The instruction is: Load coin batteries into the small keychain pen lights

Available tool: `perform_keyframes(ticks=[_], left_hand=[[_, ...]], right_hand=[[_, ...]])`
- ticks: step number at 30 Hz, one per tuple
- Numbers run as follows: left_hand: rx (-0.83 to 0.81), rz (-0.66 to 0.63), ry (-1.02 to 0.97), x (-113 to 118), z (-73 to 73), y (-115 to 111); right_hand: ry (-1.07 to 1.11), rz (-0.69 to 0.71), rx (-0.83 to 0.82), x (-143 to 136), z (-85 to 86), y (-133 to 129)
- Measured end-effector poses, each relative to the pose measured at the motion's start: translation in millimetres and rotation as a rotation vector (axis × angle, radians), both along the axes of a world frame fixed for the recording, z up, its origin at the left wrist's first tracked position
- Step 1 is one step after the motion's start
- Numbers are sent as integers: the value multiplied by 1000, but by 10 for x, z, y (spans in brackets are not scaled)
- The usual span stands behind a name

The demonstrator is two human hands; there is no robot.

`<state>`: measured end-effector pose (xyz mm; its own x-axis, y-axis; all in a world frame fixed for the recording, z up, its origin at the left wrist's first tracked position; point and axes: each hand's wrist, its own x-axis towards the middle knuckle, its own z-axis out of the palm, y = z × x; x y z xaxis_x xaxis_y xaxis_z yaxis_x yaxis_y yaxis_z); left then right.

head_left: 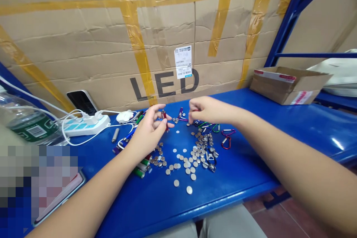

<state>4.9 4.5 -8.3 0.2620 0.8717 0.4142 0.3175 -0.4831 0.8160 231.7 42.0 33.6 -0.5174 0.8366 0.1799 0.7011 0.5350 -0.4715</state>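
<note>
My left hand (149,128) holds a small red keychain flashlight (165,119) upright between thumb and fingers, above the blue table (251,171). My right hand (208,109) hovers just right of it with fingers curled; something small and red shows at its fingertips, but I cannot tell what. Below both hands lie several silver button batteries (189,160) scattered on the table. More small flashlights (141,169) in green and other colours lie under my left wrist. Coloured carabiner clips (226,139) sit right of the batteries.
A white power strip (86,124) with cables and a phone (82,102) stand at the back left beside a water bottle (28,122). A large cardboard box marked LED (167,44) walls the back. An open small carton (287,85) sits at the right.
</note>
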Motion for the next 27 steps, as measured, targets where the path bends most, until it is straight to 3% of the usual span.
perform_keyframes(ticks=[2, 5, 12, 17, 20, 27], left_hand=[[31, 1, 31, -9, 10, -9], [100, -6, 149, -35, 29, -19], [385, -17, 596, -29, 73, -61], [304, 77, 590, 0, 140, -120], [223, 63, 632, -3, 152, -116], [316, -5, 629, -21, 120, -57]], right_hand=[[42, 115, -89, -149, -118, -25], [30, 164, -14, -248, -236, -22], [178, 217, -118, -227, -264, -6], [320, 227, -368, -229, -236, -29], [401, 255, -477, -238, -206, -44], [424, 328, -547, -242, -211, -54]])
